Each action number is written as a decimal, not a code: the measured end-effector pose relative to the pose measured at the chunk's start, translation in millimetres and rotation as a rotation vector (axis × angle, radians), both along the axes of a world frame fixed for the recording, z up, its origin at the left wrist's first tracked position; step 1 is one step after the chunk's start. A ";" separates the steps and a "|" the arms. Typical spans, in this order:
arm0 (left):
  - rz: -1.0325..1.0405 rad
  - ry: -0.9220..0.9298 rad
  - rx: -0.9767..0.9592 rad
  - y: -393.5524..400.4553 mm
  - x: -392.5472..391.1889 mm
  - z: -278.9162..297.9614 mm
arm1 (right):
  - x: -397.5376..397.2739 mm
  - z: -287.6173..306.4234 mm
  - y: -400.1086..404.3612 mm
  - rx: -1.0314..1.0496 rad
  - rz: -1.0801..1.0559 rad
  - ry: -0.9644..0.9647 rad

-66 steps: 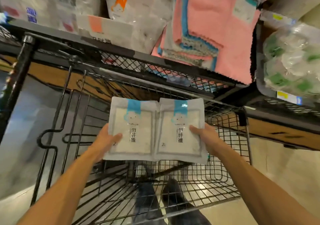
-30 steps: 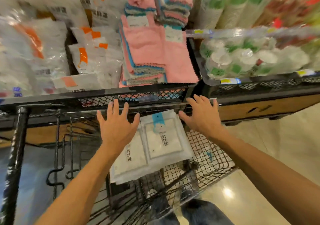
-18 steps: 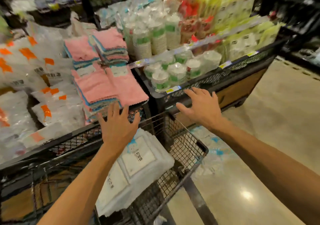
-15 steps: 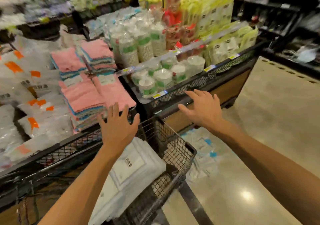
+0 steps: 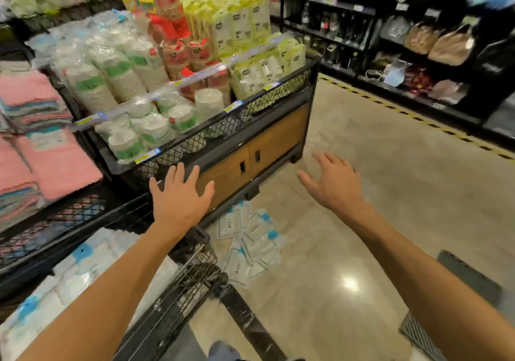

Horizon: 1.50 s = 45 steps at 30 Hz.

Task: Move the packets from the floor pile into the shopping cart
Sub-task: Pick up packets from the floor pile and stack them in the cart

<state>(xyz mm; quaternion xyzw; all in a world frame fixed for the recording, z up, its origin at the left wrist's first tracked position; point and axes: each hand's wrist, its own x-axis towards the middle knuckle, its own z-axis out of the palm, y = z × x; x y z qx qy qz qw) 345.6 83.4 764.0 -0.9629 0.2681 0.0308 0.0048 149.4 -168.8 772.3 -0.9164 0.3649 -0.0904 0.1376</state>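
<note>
Hands [image 5: 181,202] now off packets [image 5: 83,271] in cart [image 5: 195,274]

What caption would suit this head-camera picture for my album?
Both hands, left and right, open and empty above packets piled on the floor beside the shopping cart.

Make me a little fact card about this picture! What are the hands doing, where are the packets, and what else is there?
left hand: open, fingers spread, holding nothing, above the cart
right hand: open, fingers spread, holding nothing, above the floor
shopping cart: black wire, lower left, white packets with blue marks inside
floor pile: white and blue packets scattered on the shiny floor beside the cart
display stand: black mesh and wood, behind the pile, filled with wrapped cups
pink cloths: stacked at left
</note>
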 end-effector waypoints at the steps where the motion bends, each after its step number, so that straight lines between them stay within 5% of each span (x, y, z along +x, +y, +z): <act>1: -0.006 0.005 0.008 -7.2 -2.2 -1.6 | -7.9 -2.6 -8.6 -0.003 -0.015 0.002; 20: -0.170 0.164 0.091 -138.8 96.9 -104.4 | 57.3 -70.1 -113.7 0.073 -0.117 0.224; 32: 0.053 0.185 0.120 -164.9 173.1 -154.7 | 181.1 -117.7 -180.3 0.043 0.129 0.382; 39: 0.192 0.205 0.131 -195.1 191.4 -206.1 | 267.8 -183.9 -230.1 0.004 0.363 0.471; 45: 0.225 0.330 0.154 -221.2 207.8 -332.1 | 304.2 -307.3 -249.6 0.034 0.405 0.544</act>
